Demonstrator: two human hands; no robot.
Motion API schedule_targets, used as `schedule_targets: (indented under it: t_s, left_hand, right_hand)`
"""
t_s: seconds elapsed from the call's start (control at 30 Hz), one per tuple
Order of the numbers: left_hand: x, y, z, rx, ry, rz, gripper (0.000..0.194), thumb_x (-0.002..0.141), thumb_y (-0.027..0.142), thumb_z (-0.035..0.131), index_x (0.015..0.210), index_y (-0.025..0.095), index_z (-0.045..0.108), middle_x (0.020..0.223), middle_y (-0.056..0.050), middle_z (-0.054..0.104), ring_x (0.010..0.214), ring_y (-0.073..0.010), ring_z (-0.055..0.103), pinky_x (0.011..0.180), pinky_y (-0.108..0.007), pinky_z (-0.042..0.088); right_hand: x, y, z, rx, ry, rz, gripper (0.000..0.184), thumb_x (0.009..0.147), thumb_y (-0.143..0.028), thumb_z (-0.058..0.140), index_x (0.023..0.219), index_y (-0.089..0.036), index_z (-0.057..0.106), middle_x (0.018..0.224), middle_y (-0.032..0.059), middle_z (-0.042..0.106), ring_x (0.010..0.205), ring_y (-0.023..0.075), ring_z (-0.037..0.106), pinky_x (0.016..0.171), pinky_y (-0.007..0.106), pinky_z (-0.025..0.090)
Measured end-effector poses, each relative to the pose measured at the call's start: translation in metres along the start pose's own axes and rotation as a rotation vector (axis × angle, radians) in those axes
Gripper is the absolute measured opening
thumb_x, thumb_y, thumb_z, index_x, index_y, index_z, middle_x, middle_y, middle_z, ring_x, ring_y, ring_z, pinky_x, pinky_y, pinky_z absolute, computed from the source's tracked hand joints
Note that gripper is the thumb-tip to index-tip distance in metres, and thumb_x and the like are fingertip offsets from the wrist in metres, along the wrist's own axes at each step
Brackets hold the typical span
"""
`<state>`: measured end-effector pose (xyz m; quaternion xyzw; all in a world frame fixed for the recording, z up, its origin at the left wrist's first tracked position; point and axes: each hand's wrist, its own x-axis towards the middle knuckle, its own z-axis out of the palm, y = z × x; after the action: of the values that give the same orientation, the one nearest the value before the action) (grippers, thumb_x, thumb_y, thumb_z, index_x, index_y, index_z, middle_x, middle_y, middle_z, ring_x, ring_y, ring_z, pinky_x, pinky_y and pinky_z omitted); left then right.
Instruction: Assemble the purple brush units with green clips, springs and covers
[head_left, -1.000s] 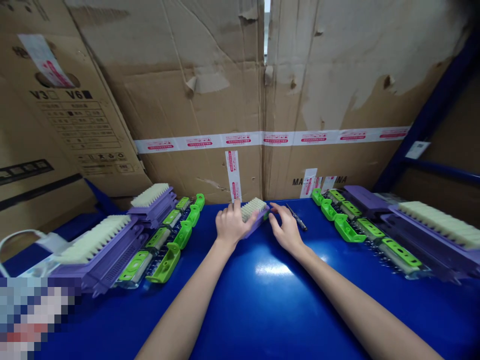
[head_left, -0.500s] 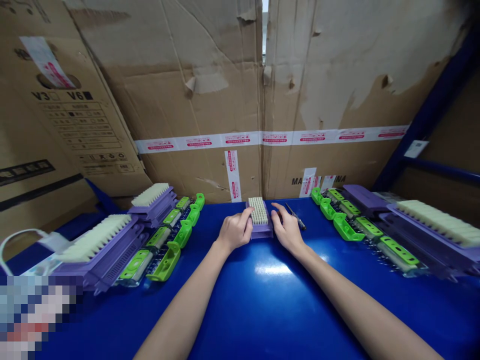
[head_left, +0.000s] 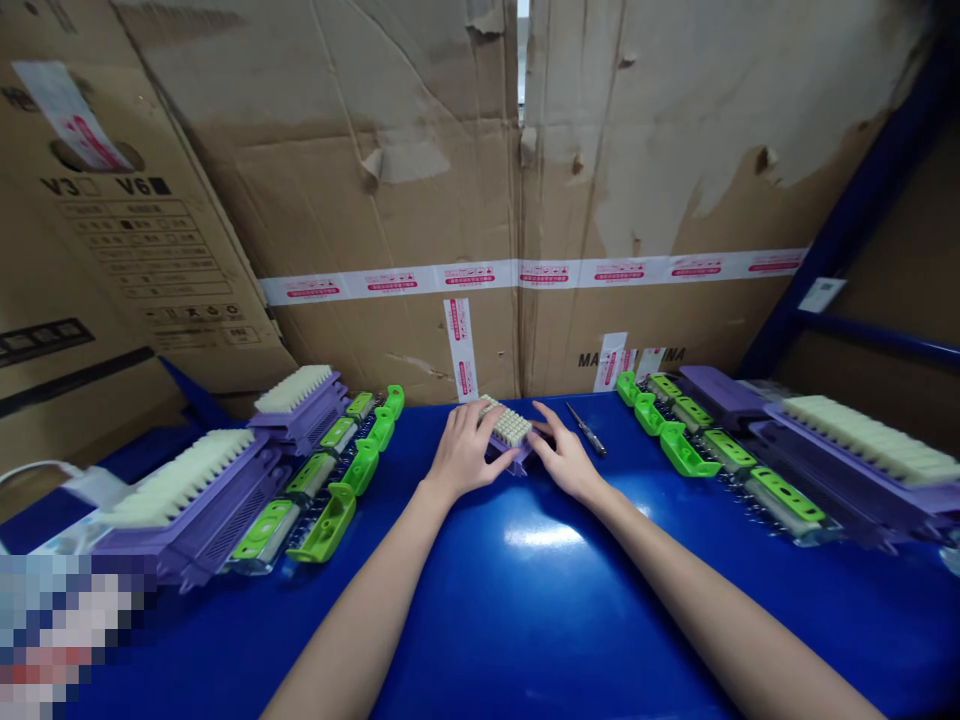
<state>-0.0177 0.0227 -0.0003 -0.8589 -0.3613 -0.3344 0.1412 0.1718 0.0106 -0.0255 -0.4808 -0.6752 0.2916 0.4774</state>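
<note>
A small brush with a purple base and cream bristles (head_left: pixel 512 428) lies turned at a slant on the blue table, between my two hands. My left hand (head_left: pixel 461 452) is closed around its left side, with the fingers over the far end and the thumb along the near side. My right hand (head_left: pixel 568 458) grips the right edge with thumb and fingertips. The fingers hide much of the purple base. Just right of my right hand lies a screwdriver-like tool (head_left: pixel 589 432) with a thin dark shaft.
On the left stand purple units with cream bristles (head_left: pixel 180 480), beside bright green clips (head_left: pixel 330 525) and green-topped clear parts (head_left: pixel 264 532). Similar purple pieces (head_left: pixel 877 440) and green clips (head_left: pixel 686 455) line the right. Cardboard (head_left: pixel 390 220) walls the back. A white plug with a cable (head_left: pixel 97 487) sits left.
The brush has turned from straight to slanted. My left hand has spread over its far left side, and my right hand has moved left against its right edge. The view shifted slightly.
</note>
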Motion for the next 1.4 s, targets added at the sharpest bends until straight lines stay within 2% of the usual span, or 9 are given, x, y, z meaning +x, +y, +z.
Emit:
schedule_targets:
  t_s: [0.17,0.43,0.53,0.73,0.93,1.13,1.4]
  left_hand:
    - [-0.002,-0.003,-0.001,0.028,-0.081,-0.057,0.065,0.079,0.061,0.052,0.125,0.016,0.049,0.128,-0.015,0.052,0.119,-0.0297,0.046,0.102,-0.047,0.031]
    - [-0.003,-0.001,0.002,0.170,-0.093,-0.146,0.078,0.072,0.076,0.046,0.120,0.015,0.056,0.119,-0.015,0.057,0.107,-0.0294,0.050,0.089,-0.043,0.034]
    - [-0.002,0.001,0.005,0.238,-0.084,-0.171,0.080,0.072,0.078,0.042,0.118,0.015,0.057,0.116,-0.016,0.058,0.102,-0.0298,0.050,0.085,-0.042,0.033]
    - [0.002,0.008,0.006,0.357,-0.095,-0.236,0.077,0.075,0.077,0.037,0.115,0.014,0.059,0.105,-0.015,0.059,0.093,-0.0297,0.050,0.074,-0.039,0.033]
    - [0.003,0.011,0.004,0.416,-0.094,-0.275,0.075,0.078,0.075,0.033,0.112,0.014,0.060,0.100,-0.015,0.058,0.089,-0.0289,0.049,0.072,-0.038,0.032]
    - [0.004,0.014,0.003,0.417,-0.087,-0.319,0.073,0.078,0.074,0.034,0.108,0.013,0.061,0.096,-0.016,0.056,0.088,-0.0290,0.048,0.071,-0.038,0.032]
    - [0.003,0.011,0.004,0.366,-0.069,-0.306,0.073,0.079,0.074,0.033,0.108,0.013,0.062,0.096,-0.017,0.057,0.089,-0.0305,0.049,0.075,-0.042,0.033]
  right_hand:
    - [-0.002,-0.001,0.004,0.076,-0.017,-0.010,0.055,0.086,-0.033,0.048,0.138,-0.019,0.036,0.124,0.0132,0.060,0.116,0.0215,0.056,0.103,0.043,0.038]
    - [-0.003,0.002,0.009,0.072,0.020,-0.010,0.051,0.088,-0.036,0.046,0.136,-0.021,0.038,0.126,0.0131,0.058,0.115,0.0221,0.056,0.101,0.044,0.041]
    - [-0.004,0.000,0.007,-0.010,0.074,-0.033,0.049,0.089,-0.036,0.043,0.135,-0.020,0.040,0.123,0.0138,0.059,0.113,0.0220,0.058,0.099,0.043,0.044]
    - [-0.005,-0.012,-0.010,-0.335,0.146,-0.216,0.047,0.088,-0.029,0.042,0.133,-0.015,0.043,0.113,0.0146,0.063,0.102,0.0228,0.061,0.093,0.043,0.047]
    - [-0.004,-0.013,-0.016,-0.432,0.183,-0.237,0.050,0.087,-0.028,0.041,0.135,-0.012,0.040,0.106,0.0135,0.065,0.095,0.0232,0.063,0.087,0.041,0.050]
    - [-0.006,-0.008,-0.009,-0.452,0.117,-0.223,0.050,0.088,-0.028,0.041,0.136,-0.014,0.038,0.106,0.0131,0.065,0.095,0.0231,0.063,0.087,0.041,0.050]
    - [-0.008,-0.008,-0.002,-0.383,-0.024,-0.176,0.051,0.088,-0.026,0.041,0.137,-0.016,0.036,0.106,0.0115,0.067,0.096,0.0230,0.064,0.087,0.040,0.049]
